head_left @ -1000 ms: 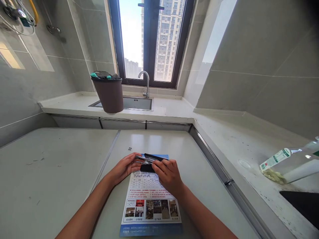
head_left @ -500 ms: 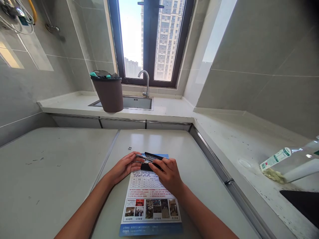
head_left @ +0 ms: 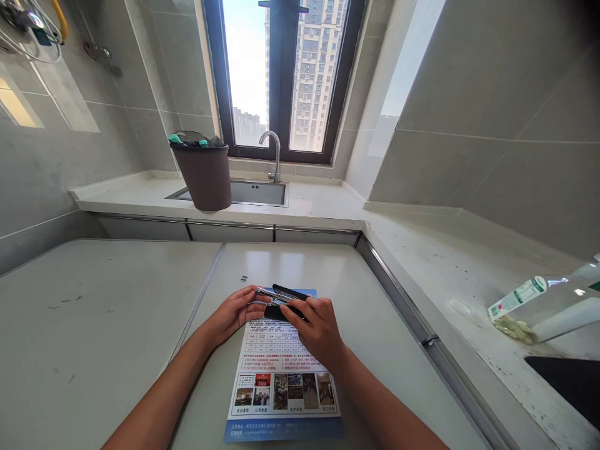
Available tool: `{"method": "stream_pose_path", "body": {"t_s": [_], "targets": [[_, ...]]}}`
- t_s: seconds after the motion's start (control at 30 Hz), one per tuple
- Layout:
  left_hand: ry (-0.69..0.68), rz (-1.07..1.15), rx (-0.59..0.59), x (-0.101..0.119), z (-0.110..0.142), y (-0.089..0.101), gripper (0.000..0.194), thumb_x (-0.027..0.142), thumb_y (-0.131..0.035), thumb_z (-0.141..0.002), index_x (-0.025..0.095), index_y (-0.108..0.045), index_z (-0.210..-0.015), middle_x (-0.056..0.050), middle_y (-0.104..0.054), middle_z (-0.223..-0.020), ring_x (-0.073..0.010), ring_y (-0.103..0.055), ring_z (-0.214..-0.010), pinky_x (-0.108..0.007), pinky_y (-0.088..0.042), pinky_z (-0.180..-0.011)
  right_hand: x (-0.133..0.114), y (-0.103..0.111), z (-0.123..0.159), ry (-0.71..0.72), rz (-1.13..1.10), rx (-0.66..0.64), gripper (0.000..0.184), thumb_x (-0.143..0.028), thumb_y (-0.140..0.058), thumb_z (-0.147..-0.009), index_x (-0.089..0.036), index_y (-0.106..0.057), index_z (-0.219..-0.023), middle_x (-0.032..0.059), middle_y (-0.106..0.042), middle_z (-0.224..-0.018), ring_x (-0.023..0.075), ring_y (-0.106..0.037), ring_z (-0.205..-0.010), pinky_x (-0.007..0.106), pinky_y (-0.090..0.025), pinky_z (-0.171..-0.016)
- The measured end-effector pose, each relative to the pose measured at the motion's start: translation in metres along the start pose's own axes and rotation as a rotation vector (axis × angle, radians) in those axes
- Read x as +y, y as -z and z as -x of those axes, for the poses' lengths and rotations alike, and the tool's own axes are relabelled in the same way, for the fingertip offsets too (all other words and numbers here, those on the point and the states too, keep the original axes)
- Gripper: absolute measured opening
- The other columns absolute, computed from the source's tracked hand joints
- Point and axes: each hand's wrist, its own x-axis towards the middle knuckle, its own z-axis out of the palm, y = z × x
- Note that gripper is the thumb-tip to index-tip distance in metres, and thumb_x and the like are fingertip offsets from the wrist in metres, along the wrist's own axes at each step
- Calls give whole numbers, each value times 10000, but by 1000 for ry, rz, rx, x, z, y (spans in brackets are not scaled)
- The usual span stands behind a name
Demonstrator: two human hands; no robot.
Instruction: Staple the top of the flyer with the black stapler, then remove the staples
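Note:
A black stapler (head_left: 277,311) with its top cover lifted and its metal magazine showing is held above a printed leaflet (head_left: 285,400). My right hand (head_left: 315,324) is closed round the stapler's rear part. At its front, my left hand (head_left: 238,312) pinches the metal end with bent fingers; whether it also holds something small is hidden. The leaflet lies flat under both hands, with a table, photos and a blue bottom band. Two small strips of staples (head_left: 244,278) lie on the white panel (head_left: 281,259) beyond my left hand.
A brown bin (head_left: 204,178) stands on the counter at the sink's (head_left: 260,194) left side, near the tap (head_left: 276,153). On the right counter (head_left: 422,262) a clear plastic bottle (head_left: 557,303) lies beside a black object (head_left: 569,384).
Hardly anything differs. Both hands keep their hold on the open stapler, with only a slight shift of my left fingers at its front end.

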Motion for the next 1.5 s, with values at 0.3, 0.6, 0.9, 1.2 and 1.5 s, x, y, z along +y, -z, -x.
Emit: {"method": "stream_pose_path", "body": {"t_s": [0.3,0.6,0.9,1.2,1.5], "targets": [[-24,-14,30,-1,-1,2,257,275,-665,-966,93,-707,-1143,-184,-744,-1139,-214,-746,-961,-265,-598,-838,-4,4,-4,49,22,-7,317,-97,-621,-966,-288,-689,-1210,7,-758,-1156,201,-582,-971,378,-403,-838],[4,-11,67,-3,-5,7,218,221,-688,-944,62,-707,-1093,-185,-734,-1092,-205,-747,-925,-251,-616,-837,-5,9,-7,134,100,-4,282,-108,-654,-955,-256,-690,-1192,14,-761,-1151,194,-585,-965,386,-346,-804],[-157,38,182,-4,-7,16,272,323,-763,-887,113,-678,-1036,13,-544,-759,-47,-474,-532,-142,-421,-453,5,-3,-6,-526,-341,-110,411,0,-587,-802,-263,-705,-1095,27,-752,-1065,247,-616,-1033,415,-365,-888],[-133,-16,123,-3,-8,11,312,399,-759,-883,139,-665,-1028,27,-473,-749,-46,-379,-525,-158,-331,-441,11,-13,-4,-747,-488,-290,340,-105,-697,-801,-273,-705,-1096,41,-745,-1110,271,-623,-1081,433,-399,-924],[-115,-76,46,-4,-5,4,310,427,-704,-923,139,-663,-1028,33,-444,-735,-48,-359,-511,-165,-325,-422,14,-11,-3,-693,-469,-356,319,-235,-721,-858,-269,-668,-1171,51,-722,-1145,272,-601,-1105,439,-416,-933]]}}
